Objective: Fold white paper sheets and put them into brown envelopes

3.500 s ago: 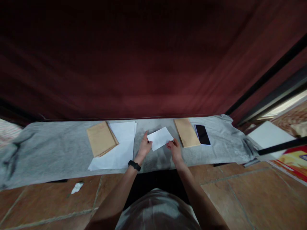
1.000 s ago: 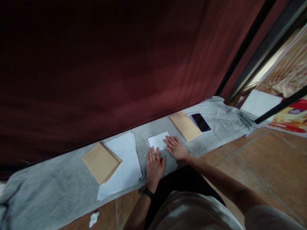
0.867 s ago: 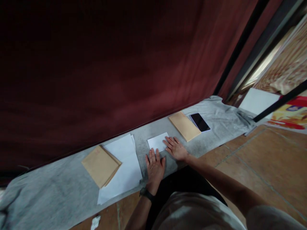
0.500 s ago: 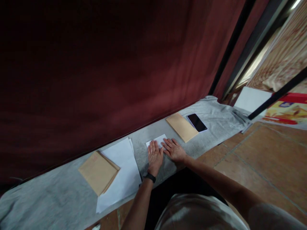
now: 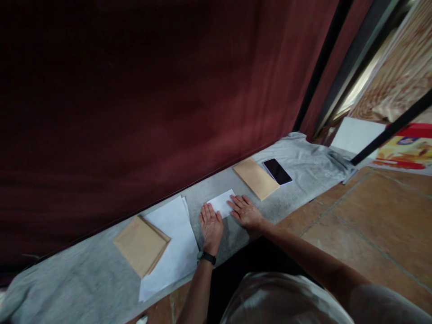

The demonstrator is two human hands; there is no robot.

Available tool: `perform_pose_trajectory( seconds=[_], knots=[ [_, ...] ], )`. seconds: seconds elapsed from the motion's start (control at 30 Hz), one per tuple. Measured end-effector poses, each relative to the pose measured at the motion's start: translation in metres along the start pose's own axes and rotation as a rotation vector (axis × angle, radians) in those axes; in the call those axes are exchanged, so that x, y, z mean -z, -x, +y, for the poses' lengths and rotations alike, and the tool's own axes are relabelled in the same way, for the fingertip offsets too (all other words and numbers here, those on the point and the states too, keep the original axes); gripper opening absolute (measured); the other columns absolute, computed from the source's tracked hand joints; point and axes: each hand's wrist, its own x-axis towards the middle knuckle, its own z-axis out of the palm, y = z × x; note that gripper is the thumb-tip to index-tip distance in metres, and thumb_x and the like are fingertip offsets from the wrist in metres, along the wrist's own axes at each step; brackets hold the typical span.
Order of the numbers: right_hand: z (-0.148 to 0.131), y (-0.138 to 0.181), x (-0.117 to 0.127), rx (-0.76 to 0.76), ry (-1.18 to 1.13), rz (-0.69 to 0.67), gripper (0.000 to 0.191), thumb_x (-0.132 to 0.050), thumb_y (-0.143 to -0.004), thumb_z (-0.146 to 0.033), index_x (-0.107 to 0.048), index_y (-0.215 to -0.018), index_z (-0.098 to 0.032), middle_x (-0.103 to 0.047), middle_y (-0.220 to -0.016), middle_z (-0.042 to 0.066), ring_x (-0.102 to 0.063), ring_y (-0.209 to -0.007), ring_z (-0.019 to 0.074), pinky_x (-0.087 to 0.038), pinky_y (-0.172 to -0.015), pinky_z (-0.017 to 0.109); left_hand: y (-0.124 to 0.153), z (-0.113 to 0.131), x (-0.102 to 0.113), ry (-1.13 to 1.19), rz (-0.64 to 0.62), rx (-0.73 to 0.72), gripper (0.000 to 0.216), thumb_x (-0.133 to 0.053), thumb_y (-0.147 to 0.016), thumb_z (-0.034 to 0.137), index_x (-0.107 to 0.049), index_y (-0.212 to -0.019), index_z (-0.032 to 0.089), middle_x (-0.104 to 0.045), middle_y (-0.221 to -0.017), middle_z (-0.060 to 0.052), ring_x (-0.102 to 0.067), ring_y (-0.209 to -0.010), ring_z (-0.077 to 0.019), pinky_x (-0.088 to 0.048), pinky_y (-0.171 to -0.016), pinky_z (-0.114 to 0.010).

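A small folded sheet of white paper point(image 5: 222, 202) lies flat on the grey cloth between my hands. My left hand point(image 5: 211, 225), with a dark band at the wrist, rests flat over its left end, fingers stretched out. At the paper's right end my right hand point(image 5: 248, 213) lies flat, fingers spread, the fingertips touching the edge. Left of my hands is a stack of large white sheets point(image 5: 178, 238), partly covered by several brown envelopes point(image 5: 141, 245). Beyond my right hand lies a single brown envelope point(image 5: 256, 178).
A phone point(image 5: 277, 171) with a dark screen touches the single envelope's right side. The grey cloth point(image 5: 77, 274) covers a long narrow bench against a dark red surface point(image 5: 202, 112). Tiled floor point(image 5: 381, 211) and a colourful box point(image 5: 405, 150) are at the right.
My left hand has slid left along the paper, baring more of its middle. My right hand has stayed in place. The view has shifted slightly.
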Motion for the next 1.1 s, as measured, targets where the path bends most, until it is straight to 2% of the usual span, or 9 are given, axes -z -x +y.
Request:
perform_pose_trajectory(
  seconds=[0.1, 0.23, 0.37, 0.53, 0.67, 0.83, 1.0, 1.1],
  knots=[
    [-0.001, 0.000, 0.000, -0.001, 0.003, 0.008, 0.050, -0.043, -0.105, -0.039, -0.045, -0.151, -0.021, -0.041, -0.158, 0.012, -0.043, -0.143, 0.0285, -0.024, -0.121, 0.051, 0.011, 0.010, 0.005, 0.022, -0.013, -0.097, 0.058, -0.028, -0.104, 0.027, -0.026, -0.158, 0.006, -0.033, -0.162, -0.019, -0.025, -0.153, -0.0290, -0.028, -0.122, -0.052],
    [-0.001, 0.000, 0.003, 0.002, -0.002, 0.003, 0.049, -0.042, -0.105, -0.038, -0.046, -0.151, -0.021, -0.040, -0.159, 0.013, -0.043, -0.143, 0.0282, -0.026, -0.120, 0.050, 0.030, 0.022, 0.007, 0.032, -0.089, -0.248, 0.057, -0.032, -0.104, 0.031, -0.029, -0.158, 0.013, -0.033, -0.163, -0.013, -0.022, -0.154, -0.0267, -0.028, -0.123, -0.050],
    [-0.004, -0.001, 0.006, -0.012, -0.005, -0.013, 0.049, -0.042, -0.105, -0.039, -0.047, -0.150, -0.021, -0.040, -0.159, 0.012, -0.046, -0.141, 0.0287, -0.028, -0.118, 0.051, 0.036, 0.024, 0.009, 0.003, -0.114, -0.267, 0.057, -0.035, -0.104, 0.033, -0.032, -0.157, 0.013, -0.033, -0.163, -0.015, -0.021, -0.154, -0.0290, -0.028, -0.123, -0.052],
    [-0.022, 0.010, 0.004, 0.052, -0.035, -0.038, 0.048, -0.038, -0.106, -0.039, -0.048, -0.149, -0.019, -0.045, -0.156, 0.010, -0.043, -0.143, 0.0245, -0.027, -0.121, 0.048, 0.034, 0.024, 0.014, -0.011, -0.137, -0.289, 0.056, -0.034, -0.102, 0.026, -0.034, -0.155, 0.009, -0.032, -0.163, -0.015, -0.020, -0.154, -0.0284, -0.027, -0.123, -0.050],
    [-0.029, 0.023, 0.006, 0.021, -0.014, -0.038, 0.054, -0.042, -0.105, -0.041, -0.041, -0.153, -0.017, -0.045, -0.156, 0.012, -0.043, -0.144, 0.0237, -0.029, -0.121, 0.046, 0.037, 0.024, 0.016, 0.001, -0.136, -0.270, 0.057, -0.035, -0.101, 0.024, -0.033, -0.156, 0.009, -0.028, -0.165, -0.016, -0.020, -0.154, -0.0276, -0.028, -0.123, -0.048],
    [-0.022, 0.034, 0.015, -0.013, 0.024, -0.030, 0.058, -0.042, -0.105, -0.041, -0.035, -0.156, -0.015, -0.044, -0.157, 0.012, -0.041, -0.145, 0.0242, -0.026, -0.122, 0.045, 0.048, 0.017, 0.016, 0.030, -0.103, -0.189, 0.060, -0.035, -0.100, 0.026, -0.030, -0.156, 0.005, -0.033, -0.162, -0.018, -0.024, -0.153, -0.0264, -0.030, -0.122, -0.047],
    [-0.019, 0.040, 0.018, -0.058, 0.042, -0.027, 0.058, -0.039, -0.105, -0.039, -0.033, -0.157, -0.014, -0.045, -0.156, 0.013, -0.040, -0.145, 0.0248, -0.023, -0.123, 0.045, 0.057, 0.009, 0.018, 0.026, -0.110, -0.086, 0.059, -0.034, -0.101, 0.028, -0.035, -0.154, 0.004, -0.037, -0.160, -0.019, -0.026, -0.152, -0.0276, -0.029, -0.123, -0.048],
    [-0.018, 0.041, 0.016, -0.064, 0.041, -0.028, 0.058, -0.038, -0.105, -0.039, -0.031, -0.158, -0.015, -0.044, -0.157, 0.012, -0.041, -0.145, 0.0259, -0.024, -0.122, 0.046, 0.050, 0.015, 0.020, 0.022, -0.124, -0.056, 0.058, -0.032, -0.101, 0.029, -0.038, -0.153, 0.004, -0.038, -0.159, -0.019, -0.027, -0.152, -0.0278, -0.027, -0.124, -0.049]
  ],
)
